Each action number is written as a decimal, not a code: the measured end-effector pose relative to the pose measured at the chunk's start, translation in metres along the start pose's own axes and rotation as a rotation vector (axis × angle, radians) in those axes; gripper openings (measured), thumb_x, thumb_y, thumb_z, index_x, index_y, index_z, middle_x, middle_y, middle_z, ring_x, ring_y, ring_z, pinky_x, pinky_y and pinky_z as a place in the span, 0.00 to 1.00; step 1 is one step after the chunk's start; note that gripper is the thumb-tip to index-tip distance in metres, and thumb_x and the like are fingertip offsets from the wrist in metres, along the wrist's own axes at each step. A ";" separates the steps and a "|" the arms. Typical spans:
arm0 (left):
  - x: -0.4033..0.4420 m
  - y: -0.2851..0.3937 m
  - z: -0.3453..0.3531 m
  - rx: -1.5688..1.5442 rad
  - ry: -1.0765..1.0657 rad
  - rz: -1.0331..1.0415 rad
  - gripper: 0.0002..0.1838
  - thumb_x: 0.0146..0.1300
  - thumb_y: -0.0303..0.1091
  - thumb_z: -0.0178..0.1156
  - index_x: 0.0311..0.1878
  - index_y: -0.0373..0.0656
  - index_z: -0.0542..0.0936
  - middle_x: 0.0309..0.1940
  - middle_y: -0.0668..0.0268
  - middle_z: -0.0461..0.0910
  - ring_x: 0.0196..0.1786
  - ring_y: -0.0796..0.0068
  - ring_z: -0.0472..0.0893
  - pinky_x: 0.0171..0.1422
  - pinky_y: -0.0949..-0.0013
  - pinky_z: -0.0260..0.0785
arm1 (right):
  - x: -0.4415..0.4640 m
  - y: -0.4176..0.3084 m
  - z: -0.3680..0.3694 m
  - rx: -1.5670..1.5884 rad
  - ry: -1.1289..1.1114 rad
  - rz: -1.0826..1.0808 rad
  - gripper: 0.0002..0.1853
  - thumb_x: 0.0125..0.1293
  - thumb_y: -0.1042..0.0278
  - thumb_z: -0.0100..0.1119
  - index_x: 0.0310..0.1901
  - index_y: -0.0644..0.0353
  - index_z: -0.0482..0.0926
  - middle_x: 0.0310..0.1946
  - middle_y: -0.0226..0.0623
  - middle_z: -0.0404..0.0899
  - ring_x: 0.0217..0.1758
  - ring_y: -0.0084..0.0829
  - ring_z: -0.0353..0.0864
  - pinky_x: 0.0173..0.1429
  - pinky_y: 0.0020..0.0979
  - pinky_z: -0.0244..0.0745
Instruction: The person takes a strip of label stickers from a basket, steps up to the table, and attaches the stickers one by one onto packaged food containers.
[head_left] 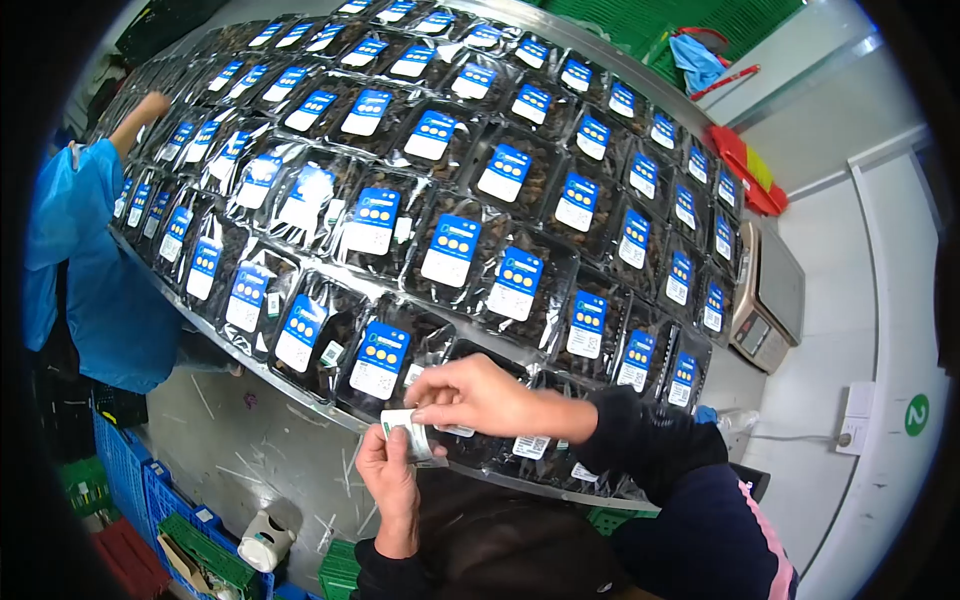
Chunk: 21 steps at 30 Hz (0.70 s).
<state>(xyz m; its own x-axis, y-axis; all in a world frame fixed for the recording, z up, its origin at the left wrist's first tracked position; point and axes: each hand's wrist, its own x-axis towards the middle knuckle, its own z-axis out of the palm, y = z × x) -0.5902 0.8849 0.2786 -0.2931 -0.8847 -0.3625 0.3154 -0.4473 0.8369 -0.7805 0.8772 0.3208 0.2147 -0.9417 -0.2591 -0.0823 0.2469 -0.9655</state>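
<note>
My left hand [391, 482] is closed around a small roll of white stickers [404, 424] with some green print, held just past the table's near edge. Right above it, my right hand [478, 398] reaches in from the right with thumb and fingers pinched together at the top of the roll. Whether a loose sticker is between those fingers is too small to tell. Beneath and behind my hands lie black trays in clear film with blue-and-white labels, such as the tray [380, 360] just left of my right hand. Some trays also bear a small white-and-green sticker [332, 353].
Rows of these trays cover the metal table [240, 345]. A co-worker in a blue plastic gown [110, 290] reaches over the far left side. A weighing scale [768, 300] stands at the right end, by a white wall. Blue crates [125, 465] and a white container [266, 540] are on the floor.
</note>
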 end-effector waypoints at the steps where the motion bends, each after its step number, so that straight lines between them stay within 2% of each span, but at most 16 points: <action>1: 0.002 0.001 0.003 -0.032 -0.033 -0.041 0.09 0.72 0.32 0.52 0.43 0.34 0.75 0.33 0.58 0.82 0.27 0.71 0.82 0.34 0.70 0.78 | -0.009 0.003 0.007 0.074 0.092 -0.015 0.10 0.64 0.71 0.63 0.45 0.66 0.80 0.31 0.33 0.80 0.29 0.18 0.80 0.33 0.23 0.74; 2: 0.007 -0.003 0.014 -0.029 -0.042 -0.045 0.09 0.72 0.32 0.52 0.43 0.34 0.75 0.33 0.58 0.82 0.27 0.71 0.82 0.34 0.70 0.78 | -0.015 0.004 0.009 0.147 0.183 -0.033 0.09 0.65 0.72 0.63 0.44 0.65 0.81 0.31 0.33 0.79 0.28 0.18 0.80 0.32 0.22 0.73; 3: 0.012 -0.009 0.028 0.023 0.102 0.124 0.10 0.73 0.33 0.52 0.44 0.35 0.75 0.32 0.59 0.81 0.26 0.72 0.81 0.34 0.71 0.77 | -0.022 0.000 0.007 0.018 0.258 -0.100 0.08 0.65 0.73 0.63 0.43 0.65 0.81 0.30 0.34 0.79 0.29 0.19 0.80 0.31 0.23 0.73; 5: 0.008 0.000 0.030 0.217 0.079 0.219 0.07 0.72 0.31 0.54 0.41 0.37 0.75 0.30 0.66 0.80 0.28 0.82 0.78 0.37 0.80 0.70 | -0.029 0.004 0.005 -0.040 0.299 -0.139 0.08 0.64 0.73 0.63 0.43 0.65 0.81 0.30 0.34 0.78 0.28 0.20 0.80 0.30 0.24 0.73; 6: 0.008 0.000 0.027 0.220 0.072 0.216 0.07 0.72 0.31 0.54 0.41 0.37 0.75 0.30 0.66 0.80 0.28 0.82 0.78 0.37 0.80 0.70 | -0.032 0.007 0.004 -0.104 0.329 -0.175 0.07 0.64 0.73 0.63 0.42 0.64 0.81 0.29 0.35 0.78 0.27 0.21 0.80 0.30 0.24 0.73; 7: 0.008 -0.001 0.025 0.185 0.039 0.110 0.08 0.72 0.31 0.54 0.37 0.37 0.75 0.28 0.68 0.79 0.29 0.84 0.76 0.37 0.81 0.69 | -0.034 0.009 0.001 -0.230 0.387 -0.245 0.07 0.63 0.71 0.64 0.41 0.63 0.81 0.28 0.35 0.78 0.25 0.24 0.79 0.29 0.25 0.72; 8: 0.007 -0.002 0.023 0.150 0.009 0.007 0.09 0.71 0.31 0.55 0.34 0.38 0.74 0.26 0.70 0.78 0.29 0.87 0.74 0.36 0.82 0.67 | -0.036 0.011 -0.001 -0.229 0.391 -0.246 0.07 0.63 0.71 0.64 0.41 0.63 0.81 0.28 0.35 0.78 0.25 0.24 0.79 0.29 0.25 0.72; 9: 0.010 -0.011 0.019 0.165 0.031 0.033 0.12 0.71 0.32 0.56 0.29 0.40 0.72 0.23 0.71 0.77 0.27 0.88 0.73 0.33 0.81 0.66 | -0.037 0.013 -0.002 -0.299 0.384 -0.241 0.07 0.63 0.70 0.64 0.40 0.62 0.81 0.27 0.35 0.78 0.24 0.25 0.78 0.28 0.25 0.71; 12: 0.003 -0.022 0.016 0.156 0.032 0.006 0.11 0.71 0.32 0.56 0.30 0.40 0.72 0.22 0.71 0.76 0.27 0.86 0.76 0.28 0.79 0.69 | -0.034 0.020 -0.017 -0.430 0.373 -0.307 0.06 0.64 0.67 0.63 0.38 0.59 0.81 0.26 0.35 0.80 0.24 0.26 0.78 0.28 0.27 0.72; 13: -0.005 -0.008 0.030 0.105 -0.035 -0.082 0.11 0.71 0.33 0.55 0.32 0.39 0.72 0.23 0.70 0.76 0.28 0.82 0.79 0.25 0.73 0.74 | -0.029 0.018 -0.031 -0.407 0.399 -0.204 0.06 0.65 0.66 0.62 0.39 0.59 0.81 0.26 0.34 0.81 0.24 0.25 0.79 0.29 0.27 0.73; 14: -0.008 -0.012 0.037 0.106 -0.028 -0.082 0.11 0.71 0.33 0.55 0.32 0.39 0.72 0.23 0.70 0.76 0.28 0.82 0.79 0.25 0.73 0.74 | -0.022 0.014 -0.046 -0.386 0.424 -0.103 0.07 0.65 0.66 0.61 0.39 0.59 0.80 0.26 0.34 0.81 0.25 0.23 0.79 0.29 0.26 0.73; 16: -0.014 -0.019 0.044 0.144 0.029 -0.062 0.10 0.72 0.33 0.54 0.34 0.39 0.72 0.27 0.66 0.78 0.28 0.78 0.81 0.26 0.69 0.78 | -0.015 -0.002 -0.066 -0.326 0.276 -0.064 0.09 0.66 0.65 0.61 0.40 0.61 0.79 0.24 0.33 0.81 0.27 0.20 0.80 0.32 0.25 0.75; 18: -0.015 -0.016 0.048 0.140 0.049 -0.028 0.10 0.73 0.33 0.52 0.36 0.38 0.71 0.29 0.63 0.79 0.27 0.76 0.81 0.29 0.68 0.80 | -0.018 -0.001 -0.059 -0.227 0.157 -0.080 0.14 0.65 0.63 0.63 0.46 0.65 0.78 0.29 0.35 0.82 0.31 0.21 0.83 0.35 0.25 0.76; 21: -0.012 -0.019 0.050 0.089 0.080 0.077 0.11 0.73 0.36 0.51 0.37 0.37 0.71 0.31 0.60 0.81 0.27 0.75 0.81 0.31 0.69 0.80 | -0.034 0.011 -0.030 -0.042 0.000 -0.043 0.15 0.63 0.66 0.66 0.46 0.67 0.78 0.29 0.34 0.82 0.29 0.19 0.82 0.34 0.23 0.77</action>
<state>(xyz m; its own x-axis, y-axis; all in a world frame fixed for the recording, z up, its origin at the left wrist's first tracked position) -0.6379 0.9111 0.2877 -0.1970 -0.9253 -0.3242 0.2517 -0.3673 0.8954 -0.8178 0.9047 0.3200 0.2185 -0.9512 -0.2177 -0.1142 0.1966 -0.9738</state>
